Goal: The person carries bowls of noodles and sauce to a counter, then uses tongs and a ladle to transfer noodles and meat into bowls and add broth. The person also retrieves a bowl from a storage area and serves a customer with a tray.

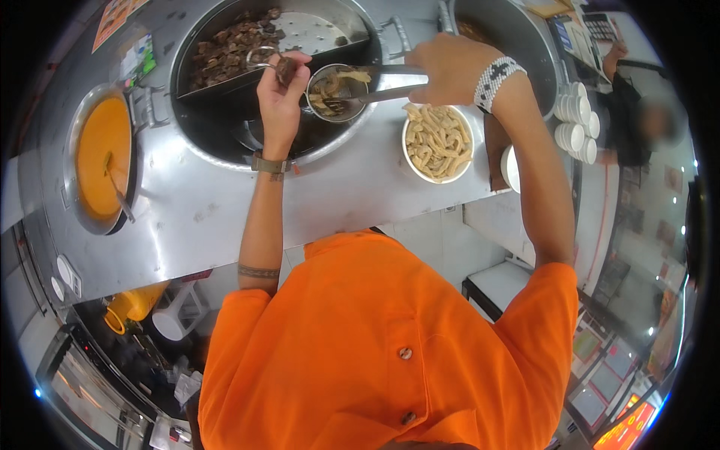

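My left hand (283, 95) grips a brown handle (286, 71) that ends in a metal loop (260, 57). It appears to belong to the round metal ladle (338, 116) beside my fingers; the join is hidden. Pale strips of cooked food (328, 90) lie in the ladle, over the dark broth (211, 124) of a big divided pot (247, 167). Metal tongs (391, 94) are in my right hand (458, 70), their tips reaching into the ladle. Below that hand, a white tub (406, 147) full of pale curled strips (439, 143) stands on the steel counter (349, 185).
Brown chunks (225, 53) fill part of the pot's upper compartment. A pan of orange sauce (101, 163) with a spoon (122, 202) stands left. Another deep pot (543, 67), stacked white bowls (571, 124) and a person (630, 118) are right. A white stool (174, 320) stands under the counter.
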Available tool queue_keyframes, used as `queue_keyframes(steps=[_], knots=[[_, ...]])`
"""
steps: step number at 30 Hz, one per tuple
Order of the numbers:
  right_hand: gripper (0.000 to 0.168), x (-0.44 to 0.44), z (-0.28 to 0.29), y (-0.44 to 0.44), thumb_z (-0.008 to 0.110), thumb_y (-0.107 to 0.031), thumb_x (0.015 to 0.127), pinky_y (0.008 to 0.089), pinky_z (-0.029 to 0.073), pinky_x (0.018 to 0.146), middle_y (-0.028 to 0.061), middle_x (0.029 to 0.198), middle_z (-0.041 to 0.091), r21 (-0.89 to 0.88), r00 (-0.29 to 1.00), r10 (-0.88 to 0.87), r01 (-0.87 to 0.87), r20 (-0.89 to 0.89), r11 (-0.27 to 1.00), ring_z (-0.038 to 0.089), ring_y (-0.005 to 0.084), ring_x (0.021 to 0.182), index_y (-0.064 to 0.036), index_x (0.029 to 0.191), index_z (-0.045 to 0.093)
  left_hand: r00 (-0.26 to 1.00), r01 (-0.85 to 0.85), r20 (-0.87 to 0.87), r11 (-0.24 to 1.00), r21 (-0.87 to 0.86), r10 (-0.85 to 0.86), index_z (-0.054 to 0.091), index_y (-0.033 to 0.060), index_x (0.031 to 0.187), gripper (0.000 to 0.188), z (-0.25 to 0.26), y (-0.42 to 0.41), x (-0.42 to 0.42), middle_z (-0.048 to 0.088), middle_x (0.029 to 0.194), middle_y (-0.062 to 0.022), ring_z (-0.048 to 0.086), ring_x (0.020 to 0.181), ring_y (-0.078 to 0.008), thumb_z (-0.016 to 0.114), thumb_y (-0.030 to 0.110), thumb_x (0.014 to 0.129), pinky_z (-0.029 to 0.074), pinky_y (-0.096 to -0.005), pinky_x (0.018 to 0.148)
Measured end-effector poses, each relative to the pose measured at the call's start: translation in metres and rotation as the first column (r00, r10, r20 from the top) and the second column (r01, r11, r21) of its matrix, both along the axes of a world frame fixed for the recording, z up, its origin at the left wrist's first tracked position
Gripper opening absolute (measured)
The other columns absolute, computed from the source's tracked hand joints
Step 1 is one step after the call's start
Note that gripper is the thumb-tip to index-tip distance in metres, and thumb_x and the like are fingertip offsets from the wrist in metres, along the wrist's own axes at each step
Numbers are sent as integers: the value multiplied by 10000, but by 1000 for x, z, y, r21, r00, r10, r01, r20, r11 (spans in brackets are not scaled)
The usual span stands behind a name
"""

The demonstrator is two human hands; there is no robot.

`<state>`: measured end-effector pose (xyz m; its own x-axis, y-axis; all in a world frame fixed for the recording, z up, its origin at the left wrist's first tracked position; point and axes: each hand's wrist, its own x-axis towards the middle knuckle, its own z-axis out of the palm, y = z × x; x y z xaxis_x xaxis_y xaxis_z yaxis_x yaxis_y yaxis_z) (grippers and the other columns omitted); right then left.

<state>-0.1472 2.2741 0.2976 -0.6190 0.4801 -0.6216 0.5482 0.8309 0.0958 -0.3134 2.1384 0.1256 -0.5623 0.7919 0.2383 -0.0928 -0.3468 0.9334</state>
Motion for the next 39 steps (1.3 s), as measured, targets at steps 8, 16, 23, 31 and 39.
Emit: queue_keyframes(steps=[8, 16, 23, 31, 39], knots=[[382, 21, -68, -17, 622, -314, 860, 446, 536, 838, 194, 1004, 669, 99, 989, -65, 79, -134, 992, 667, 354, 953, -62, 1147, 631, 993, -30, 115, 999, 35, 26, 636, 35, 1024, 99, -1, 21, 3, 579, 941, 24, 510, 868, -60, 626, 46, 926, 404, -209, 811], [496, 44, -62, -22, 624, -378, 890, 441, 537, 830, 193, 983, 669, 113, 978, -80, 103, -191, 988, 673, 347, 907, -151, 1328, 567, 998, -39, 44, 999, 19, 38, 645, 40, 1020, 109, 5, 21, 11, 579, 906, 35, 511, 850, -55, 649, 59, 913, 406, -210, 784], [633, 123, -8, -17, 671, -411, 835, 403, 525, 858, 195, 1194, 650, -52, 905, -212, 208, -368, 977, 660, 366, 982, -111, 1375, 531, 988, 39, 145, 998, 39, -44, 649, 35, 1032, 129, -3, 19, 3, 582, 919, 29, 522, 863, -69, 644, 26, 903, 412, -223, 808], [666, 218, -10, -4, 678, -424, 811, 396, 509, 897, 188, 1222, 637, 48, 949, -269, 280, -165, 959, 650, 369, 1006, -68, 1357, 541, 984, 87, 151, 993, 73, -98, 648, 23, 1029, 146, 10, 21, 9, 574, 924, 22, 513, 871, -73, 649, 3, 885, 410, -224, 819], [481, 140, -26, 1, 698, -406, 772, 410, 537, 870, 150, 1099, 683, 119, 920, -316, 295, 230, 948, 672, 328, 966, -92, 1136, 675, 987, 108, 107, 991, 72, -116, 646, 17, 1031, 163, 15, 16, 11, 563, 939, 19, 509, 878, -73, 646, -26, 873, 407, -218, 816]])
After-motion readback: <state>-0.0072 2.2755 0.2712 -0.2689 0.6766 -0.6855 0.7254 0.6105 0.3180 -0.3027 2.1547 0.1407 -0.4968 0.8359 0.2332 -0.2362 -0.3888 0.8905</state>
